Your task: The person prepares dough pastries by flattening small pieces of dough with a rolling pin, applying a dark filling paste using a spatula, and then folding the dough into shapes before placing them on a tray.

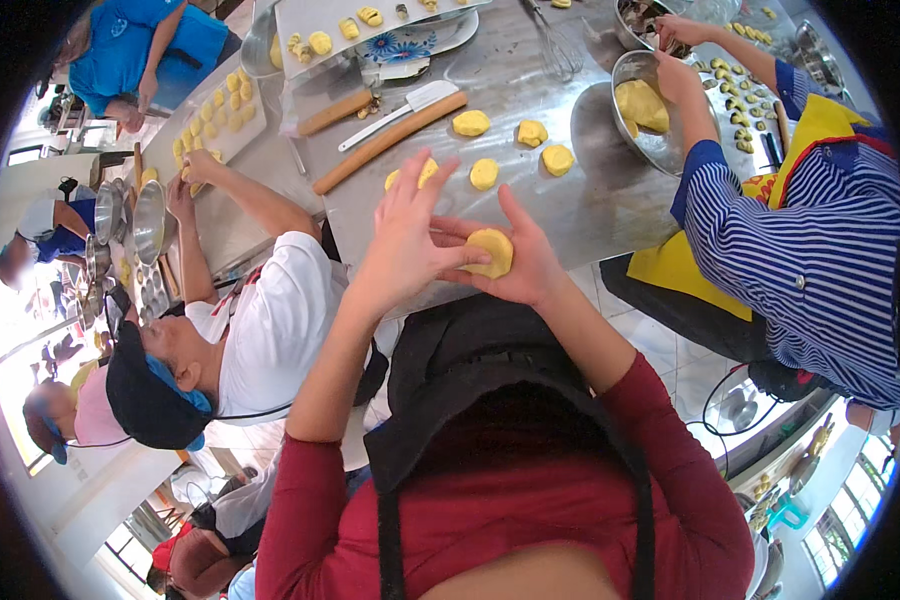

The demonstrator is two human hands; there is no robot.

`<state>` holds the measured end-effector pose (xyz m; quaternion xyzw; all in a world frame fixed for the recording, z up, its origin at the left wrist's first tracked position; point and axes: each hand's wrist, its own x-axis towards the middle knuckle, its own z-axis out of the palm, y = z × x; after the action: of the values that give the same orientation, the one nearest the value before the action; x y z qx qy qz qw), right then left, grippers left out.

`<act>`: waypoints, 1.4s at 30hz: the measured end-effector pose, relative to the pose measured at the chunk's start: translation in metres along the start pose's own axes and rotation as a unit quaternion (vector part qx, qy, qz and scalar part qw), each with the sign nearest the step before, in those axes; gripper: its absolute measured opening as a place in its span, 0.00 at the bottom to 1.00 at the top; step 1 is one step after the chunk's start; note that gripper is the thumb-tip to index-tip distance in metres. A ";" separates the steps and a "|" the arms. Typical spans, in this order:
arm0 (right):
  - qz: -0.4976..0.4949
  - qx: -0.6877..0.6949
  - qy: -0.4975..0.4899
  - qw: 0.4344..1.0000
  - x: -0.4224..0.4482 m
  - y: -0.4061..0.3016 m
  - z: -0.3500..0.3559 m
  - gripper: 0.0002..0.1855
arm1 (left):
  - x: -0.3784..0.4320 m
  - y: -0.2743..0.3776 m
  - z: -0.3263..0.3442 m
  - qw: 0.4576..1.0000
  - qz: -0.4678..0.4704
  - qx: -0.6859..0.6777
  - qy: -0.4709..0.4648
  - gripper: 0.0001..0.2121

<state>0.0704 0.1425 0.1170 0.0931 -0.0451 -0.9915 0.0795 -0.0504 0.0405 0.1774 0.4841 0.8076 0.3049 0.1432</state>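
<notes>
A flattened round of yellow dough [491,253] rests on the palm and fingers of my right hand [514,259], just above the near edge of the steel table. My left hand [412,240] reaches across from the left, its thumb pressing on the dough's face and its other fingers spread. Beyond my hands, several yellow dough pieces [484,174] lie apart on the steel table [600,217]; my left fingers partly hide some of them. A wooden rolling pin [390,142] lies slanted at the back left, beside a white spatula [399,114].
A tray of shaped dough [330,56] and a wire whisk [551,45] are at the back. On the right, a co-worker in striped sleeves reaches over a steel bowl of dough [641,105]. Another in a white shirt [277,330] works close by on the left, near a dough-filled tray [251,139].
</notes>
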 end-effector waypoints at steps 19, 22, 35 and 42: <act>0.035 -0.032 0.027 0.998 -0.008 0.004 -0.042 0.42 | -0.011 -0.033 0.045 0.958 -0.057 -0.210 -0.185 0.32; 0.033 -0.068 0.056 0.996 -0.005 0.009 -0.043 0.37 | -0.010 -0.028 0.042 0.973 -0.066 -0.128 -0.182 0.34; 0.065 0.013 -0.068 0.995 -0.011 0.007 -0.040 0.28 | -0.020 -0.012 0.035 0.986 -0.057 0.005 -0.154 0.39; 0.010 -0.128 0.029 0.991 -0.018 0.008 -0.040 0.27 | -0.023 -0.010 0.043 0.993 -0.018 -0.091 -0.069 0.40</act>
<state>0.0969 0.1346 0.0823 0.1105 0.0840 -0.9851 0.1015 -0.0234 0.0321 0.1363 0.4745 0.7731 0.3404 0.2476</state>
